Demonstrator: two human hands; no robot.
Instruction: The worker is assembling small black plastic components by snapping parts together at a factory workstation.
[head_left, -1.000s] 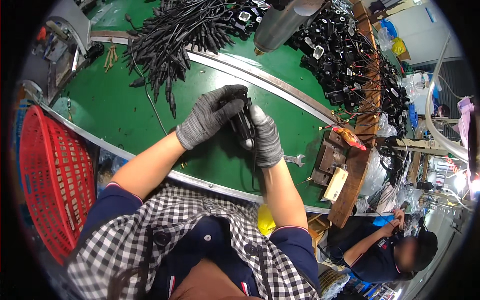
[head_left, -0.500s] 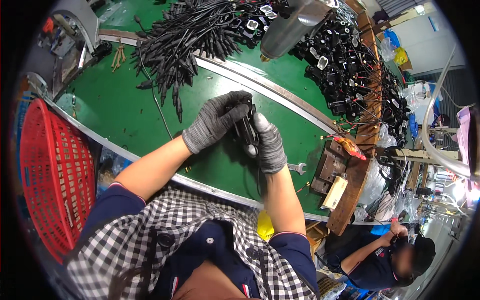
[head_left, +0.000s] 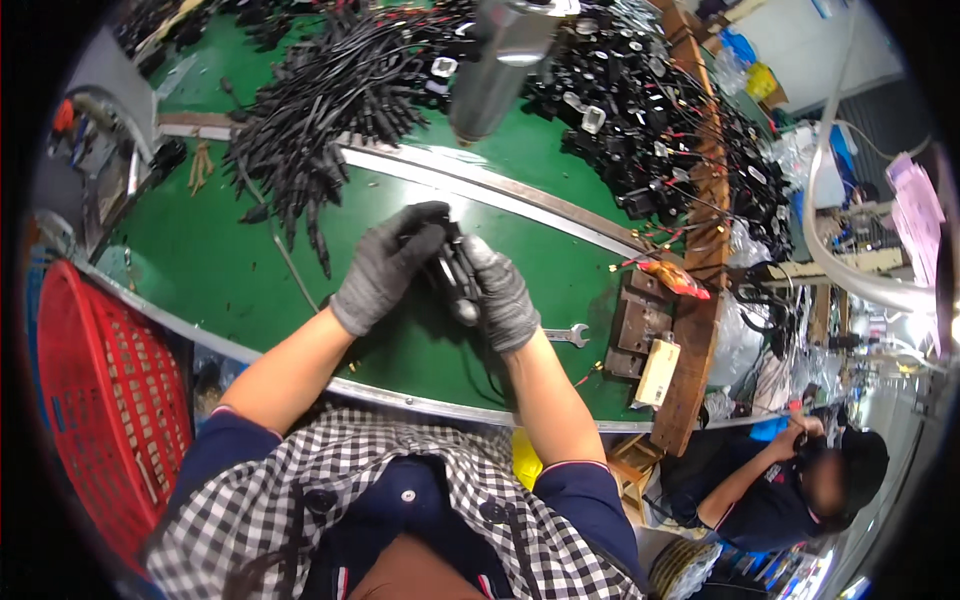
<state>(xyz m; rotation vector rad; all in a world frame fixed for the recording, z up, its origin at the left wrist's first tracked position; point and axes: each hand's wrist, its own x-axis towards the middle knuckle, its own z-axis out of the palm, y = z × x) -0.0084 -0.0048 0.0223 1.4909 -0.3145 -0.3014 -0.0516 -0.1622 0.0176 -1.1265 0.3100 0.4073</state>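
Observation:
Over the green worktop, both gloved hands hold one long black plastic part (head_left: 457, 282), tilted between them. My left hand (head_left: 385, 262), in a grey knit glove, closes its fingers and thumb on the far end. Along the near right side my right hand (head_left: 500, 295), gloved too, wraps round the part with its thumb on top. What kind of part it is I cannot make out, as the fingers cover much of it. A thin black cable trails down below the right hand. A metal open-ended wrench (head_left: 568, 336) lies beside my right wrist.
A heap of black cables (head_left: 300, 140) lies at far left, black housings (head_left: 640, 140) with wires at far right. A metal cylinder tool (head_left: 490, 85) hangs overhead. Brown metal blocks (head_left: 637, 325) and a yellowish box (head_left: 656, 372) sit right; a red basket (head_left: 130, 400) stands left. A co-worker (head_left: 790, 480) sits right.
The whole view has shifted, so the bench things appear further left. Both hands keep their grip on the black plastic part, which stays tilted between them.

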